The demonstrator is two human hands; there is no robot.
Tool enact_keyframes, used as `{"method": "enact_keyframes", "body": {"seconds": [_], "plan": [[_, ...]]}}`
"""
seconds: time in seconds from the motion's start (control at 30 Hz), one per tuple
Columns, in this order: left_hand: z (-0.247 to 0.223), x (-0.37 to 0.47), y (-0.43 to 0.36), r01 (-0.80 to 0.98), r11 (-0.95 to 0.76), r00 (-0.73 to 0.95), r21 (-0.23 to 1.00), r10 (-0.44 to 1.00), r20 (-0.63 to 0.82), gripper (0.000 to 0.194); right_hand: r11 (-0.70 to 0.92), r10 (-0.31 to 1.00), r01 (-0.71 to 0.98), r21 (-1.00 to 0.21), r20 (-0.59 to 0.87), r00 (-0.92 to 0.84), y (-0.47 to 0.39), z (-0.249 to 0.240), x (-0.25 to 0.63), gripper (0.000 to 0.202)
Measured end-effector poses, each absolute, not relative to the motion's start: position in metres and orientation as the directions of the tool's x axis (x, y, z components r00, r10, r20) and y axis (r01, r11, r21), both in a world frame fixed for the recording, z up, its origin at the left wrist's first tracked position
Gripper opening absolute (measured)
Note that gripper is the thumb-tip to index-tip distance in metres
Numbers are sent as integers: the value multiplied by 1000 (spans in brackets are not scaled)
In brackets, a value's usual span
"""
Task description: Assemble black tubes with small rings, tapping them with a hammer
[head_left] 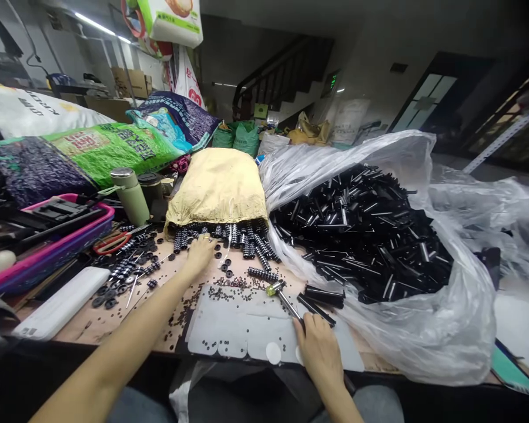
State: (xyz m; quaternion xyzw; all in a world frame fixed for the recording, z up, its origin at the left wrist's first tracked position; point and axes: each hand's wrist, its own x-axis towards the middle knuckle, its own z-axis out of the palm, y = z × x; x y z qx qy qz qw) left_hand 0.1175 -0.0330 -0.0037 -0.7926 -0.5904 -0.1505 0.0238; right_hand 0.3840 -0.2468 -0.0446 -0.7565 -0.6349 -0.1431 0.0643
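My left hand (201, 254) reaches to the mouth of a yellow woven sack (223, 182). Its fingers are stretched toward the ribbed black rolls (248, 242) spilling out there, and the fingertips are partly lost among them. Closer to me, my right hand (321, 346) is closed around the handle of a small hammer (286, 301) with a yellowish-green head. The hammer head rests over a grey mat (229, 326), which is strewn with tiny dark rings. Beside the hammer lie glossy black tube-like pieces (324, 295). One ribbed roll (263, 274) lies just beyond the hammer head.
A clear plastic bag (462, 317) heaped with black pieces (379, 235) takes up the right side. To the left are a pink-rimmed basket (110, 212), a green flask (131, 197), red-handled scissors (112, 244), a white box (64, 302) and black washers. Large printed bags (127, 150) lie behind.
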Motion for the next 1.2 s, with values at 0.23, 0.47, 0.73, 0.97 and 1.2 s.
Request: {"method": "enact_keyframes", "body": {"seconds": [0.23, 0.47, 0.73, 0.97, 1.2], "plan": [[-7, 104, -15, 866, -499, 472, 28, 835, 283, 24, -231, 932, 972, -38, 280, 232, -246, -34, 381, 18], [7, 132, -73, 688, -392, 267, 610, 919, 289, 27, -323, 905, 897, -302, 178, 386, -243, -9, 420, 15], [22, 199, -178, -95, 296, 406, 951, 884, -234, 33, -188, 965, 70, -980, -171, 198, -237, 5, 362, 32], [20, 190, -193, 11, 377, 525, 926, 786, -326, 32, 261, 965, 592, -762, 195, -174, -246, 32, 338, 105], [13, 172, -192, -194, 391, 496, 900, 831, -254, 39, 150, 989, 741, -655, 89, -121, -245, -2, 346, 105]]}}
